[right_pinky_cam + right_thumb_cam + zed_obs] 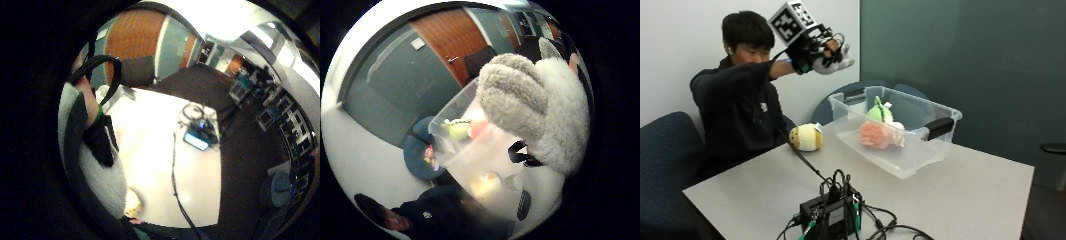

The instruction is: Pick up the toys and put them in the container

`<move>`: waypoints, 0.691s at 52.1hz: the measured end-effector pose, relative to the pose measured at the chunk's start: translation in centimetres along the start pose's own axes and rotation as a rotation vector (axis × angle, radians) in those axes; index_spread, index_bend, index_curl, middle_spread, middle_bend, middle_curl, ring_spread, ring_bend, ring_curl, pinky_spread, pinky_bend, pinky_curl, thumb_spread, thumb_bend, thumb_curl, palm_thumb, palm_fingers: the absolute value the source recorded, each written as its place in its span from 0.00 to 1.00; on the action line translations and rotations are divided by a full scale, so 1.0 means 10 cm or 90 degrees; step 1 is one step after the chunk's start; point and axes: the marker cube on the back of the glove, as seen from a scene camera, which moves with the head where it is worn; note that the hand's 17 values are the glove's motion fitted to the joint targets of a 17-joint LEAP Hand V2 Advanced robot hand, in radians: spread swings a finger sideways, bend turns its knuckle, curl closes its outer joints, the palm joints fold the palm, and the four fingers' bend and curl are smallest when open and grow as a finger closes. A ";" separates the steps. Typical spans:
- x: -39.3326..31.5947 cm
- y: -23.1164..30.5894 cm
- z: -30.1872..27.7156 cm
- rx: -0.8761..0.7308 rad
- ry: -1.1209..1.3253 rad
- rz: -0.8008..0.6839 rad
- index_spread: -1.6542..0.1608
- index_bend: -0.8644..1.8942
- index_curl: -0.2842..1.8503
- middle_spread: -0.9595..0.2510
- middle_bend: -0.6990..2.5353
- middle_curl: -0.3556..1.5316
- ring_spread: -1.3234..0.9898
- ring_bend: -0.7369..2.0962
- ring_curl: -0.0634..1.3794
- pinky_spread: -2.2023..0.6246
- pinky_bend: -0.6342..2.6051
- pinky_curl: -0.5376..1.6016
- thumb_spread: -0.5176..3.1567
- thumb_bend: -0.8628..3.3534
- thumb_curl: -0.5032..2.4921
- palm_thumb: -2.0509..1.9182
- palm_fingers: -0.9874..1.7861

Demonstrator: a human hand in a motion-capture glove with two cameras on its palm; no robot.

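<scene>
A person sits at the table (959, 195) with the gloved right hand (814, 52) raised high, well above the tabletop. Its fingers curl round a grey plush toy (838, 62), which sticks out past the fingertips on the side toward the bin (896, 131). In the thumb-side palm view the plush toy (540, 107) fills the space close to the palm, its fuzzy grey and white bulk just beside the fingers, with the bin (470, 150) below and beyond it.

The bin is clear plastic with a black handle clip (939, 128) and stands on the table, below the fingers and off to the far side of them. Inside lie a pink toy (877, 134) and a green toy (877, 112), touching each other.

A yellow toy (806, 137) rests on the table just beside the bin, below the raised hand. A black box (830, 212) with cables sits at the near table edge, well apart from the fingers.
</scene>
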 end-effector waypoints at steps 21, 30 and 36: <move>-0.37 -0.59 1.38 -0.291 -0.136 0.075 0.79 0.45 0.47 0.74 0.35 0.56 0.48 0.49 0.46 0.73 0.51 0.53 0.49 0.18 0.28 0.55 0.13; -0.09 -0.35 0.87 -0.275 -0.132 0.041 0.77 0.38 0.39 0.78 0.26 0.47 0.54 0.33 0.32 0.77 0.43 0.46 0.47 0.20 0.28 0.52 0.23; 0.12 0.17 0.39 -0.324 -0.125 -0.021 0.76 0.37 0.37 0.79 0.27 0.45 0.55 0.32 0.29 0.78 0.39 0.44 0.47 0.20 0.28 0.53 0.30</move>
